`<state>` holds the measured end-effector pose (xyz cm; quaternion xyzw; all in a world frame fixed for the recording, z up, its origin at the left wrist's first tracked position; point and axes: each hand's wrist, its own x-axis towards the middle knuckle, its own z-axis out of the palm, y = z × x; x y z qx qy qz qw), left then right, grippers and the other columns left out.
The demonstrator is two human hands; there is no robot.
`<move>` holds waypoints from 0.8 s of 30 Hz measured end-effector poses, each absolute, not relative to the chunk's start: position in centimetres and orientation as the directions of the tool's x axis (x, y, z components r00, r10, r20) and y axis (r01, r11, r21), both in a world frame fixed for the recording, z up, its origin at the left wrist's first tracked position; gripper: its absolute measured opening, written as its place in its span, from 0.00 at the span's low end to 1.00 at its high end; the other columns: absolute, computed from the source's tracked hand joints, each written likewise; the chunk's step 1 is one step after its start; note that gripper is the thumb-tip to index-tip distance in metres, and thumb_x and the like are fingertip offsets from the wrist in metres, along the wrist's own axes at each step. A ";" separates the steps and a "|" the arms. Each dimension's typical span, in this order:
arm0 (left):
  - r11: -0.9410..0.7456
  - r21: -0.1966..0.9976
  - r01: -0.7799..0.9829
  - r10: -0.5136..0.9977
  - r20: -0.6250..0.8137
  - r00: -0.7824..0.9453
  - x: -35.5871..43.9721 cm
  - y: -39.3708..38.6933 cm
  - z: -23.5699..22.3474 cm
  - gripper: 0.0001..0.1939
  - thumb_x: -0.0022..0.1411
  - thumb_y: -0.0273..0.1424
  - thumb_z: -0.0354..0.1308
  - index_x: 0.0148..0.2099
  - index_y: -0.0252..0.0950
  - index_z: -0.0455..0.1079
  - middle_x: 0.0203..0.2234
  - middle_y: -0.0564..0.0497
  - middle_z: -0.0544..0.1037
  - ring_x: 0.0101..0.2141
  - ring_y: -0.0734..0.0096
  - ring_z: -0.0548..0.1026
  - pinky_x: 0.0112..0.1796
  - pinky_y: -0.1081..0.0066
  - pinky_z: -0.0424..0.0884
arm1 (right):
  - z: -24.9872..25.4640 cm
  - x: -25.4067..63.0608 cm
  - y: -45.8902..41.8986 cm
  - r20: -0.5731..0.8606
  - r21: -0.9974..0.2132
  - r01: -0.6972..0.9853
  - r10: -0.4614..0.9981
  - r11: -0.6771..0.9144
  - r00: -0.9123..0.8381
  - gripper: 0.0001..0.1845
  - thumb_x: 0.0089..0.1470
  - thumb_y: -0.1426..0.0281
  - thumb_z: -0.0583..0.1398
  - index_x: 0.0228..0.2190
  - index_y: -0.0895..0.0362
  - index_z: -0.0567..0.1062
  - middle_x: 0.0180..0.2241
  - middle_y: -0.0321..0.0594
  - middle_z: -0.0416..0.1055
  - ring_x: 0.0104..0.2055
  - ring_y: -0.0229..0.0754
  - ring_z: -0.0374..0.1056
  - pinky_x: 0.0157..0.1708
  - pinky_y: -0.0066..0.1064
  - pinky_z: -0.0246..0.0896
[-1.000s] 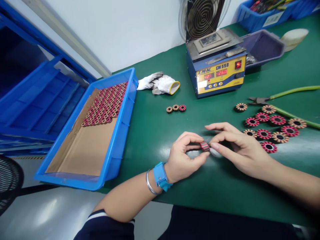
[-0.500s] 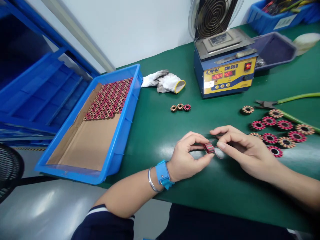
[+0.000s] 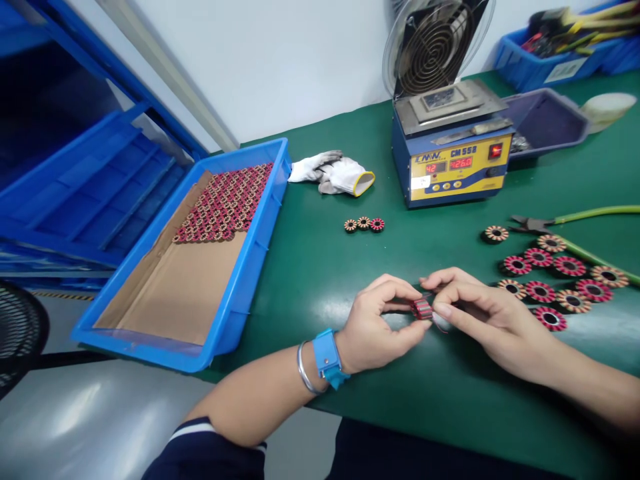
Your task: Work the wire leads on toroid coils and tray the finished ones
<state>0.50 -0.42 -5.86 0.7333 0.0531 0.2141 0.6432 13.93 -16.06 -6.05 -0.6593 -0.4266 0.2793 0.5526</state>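
My left hand (image 3: 376,325) pinches a small red wound coil ring (image 3: 421,309) between thumb and fingers, just above the green table mat (image 3: 320,267). My right hand (image 3: 483,312) meets it from the right, fingertips closed on the ring's edge and its thin wires. A blue strap and a metal bangle sit on my left wrist. Several more coil rings (image 3: 555,273) lie in a cluster to the right of my right hand. Three small rings (image 3: 364,224) sit in a row further back.
A blue tray (image 3: 235,293) lined with cardboard holds several coil rings at its far end, left of my hands. A blue-and-yellow solder pot (image 3: 453,153) with a fan behind stands at the back. White gloves (image 3: 334,175), green-handled cutters (image 3: 575,220) and blue bins (image 3: 547,113) lie around.
Both hands stay together on the same coil ring, the fingers shifting slightly. The camera view has drifted a little, so everything sits lower and further right in the picture.
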 end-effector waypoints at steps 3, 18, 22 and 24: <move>-0.174 0.968 -0.181 0.352 0.233 0.907 0.4 -0.4 -5.9 0.12 0.54 0.25 0.68 0.42 0.33 0.74 0.39 0.48 0.76 0.37 0.71 0.80 0.43 0.67 0.84 | -6.1 14.0 -16.2 0.097 -0.969 0.246 0.880 -0.023 0.466 0.12 0.63 0.59 0.63 0.29 0.50 0.78 0.43 0.40 0.71 0.49 0.45 0.69 0.51 0.37 0.66; -0.180 0.967 -0.180 0.335 0.232 0.913 0.4 -0.3 -6.0 0.13 0.54 0.25 0.69 0.43 0.32 0.74 0.39 0.47 0.75 0.37 0.71 0.80 0.43 0.68 0.84 | -5.8 14.1 -15.9 0.169 -0.955 0.294 0.866 0.027 0.470 0.12 0.63 0.61 0.63 0.28 0.51 0.78 0.39 0.39 0.74 0.46 0.44 0.73 0.47 0.34 0.69; -0.166 0.965 -0.205 0.333 0.250 0.909 0.4 -0.3 -5.8 0.14 0.54 0.23 0.69 0.43 0.32 0.75 0.39 0.47 0.75 0.37 0.72 0.80 0.44 0.69 0.83 | -5.7 14.4 -16.2 0.231 -0.919 0.392 0.860 0.040 0.456 0.12 0.64 0.63 0.62 0.28 0.51 0.76 0.40 0.39 0.75 0.45 0.43 0.74 0.44 0.33 0.70; -0.135 0.970 -0.202 0.334 0.236 0.912 0.4 -0.1 -5.7 0.14 0.54 0.22 0.69 0.43 0.32 0.75 0.40 0.47 0.75 0.38 0.73 0.79 0.44 0.71 0.82 | -5.7 14.5 -16.5 0.305 -0.866 0.499 0.832 0.039 0.463 0.07 0.65 0.66 0.61 0.33 0.52 0.76 0.44 0.41 0.76 0.47 0.44 0.75 0.46 0.34 0.70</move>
